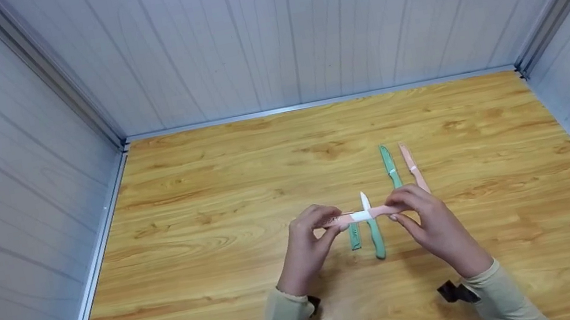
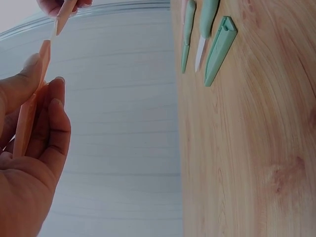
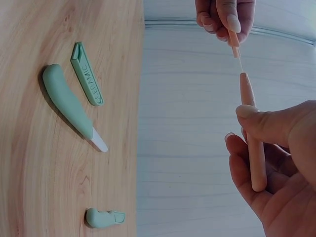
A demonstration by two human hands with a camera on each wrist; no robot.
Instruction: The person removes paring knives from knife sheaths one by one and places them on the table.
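Observation:
Over the table, a pink knife (image 1: 381,211) lies level between my two hands. My right hand (image 1: 437,224) pinches its handle (image 3: 257,168) between thumb and fingers. The pink sheath (image 2: 25,123) is gripped by my left hand (image 1: 303,247), its open end toward the knife. A stretch of white blade (image 1: 360,216) shows between sheath and handle; the tip side is hidden within the sheath. Beneath them on the table lie a green knife (image 1: 378,243) with its white blade bare and, just left of it, an empty green sheath (image 1: 355,237) marked "CERAMIC".
Farther back, right of centre, a sheathed green knife (image 1: 388,162) and a sheathed pink knife (image 1: 408,158) lie side by side, the pink one partly behind my right hand. Pale panel walls (image 1: 263,35) enclose the wooden table (image 1: 198,199) at the back and sides.

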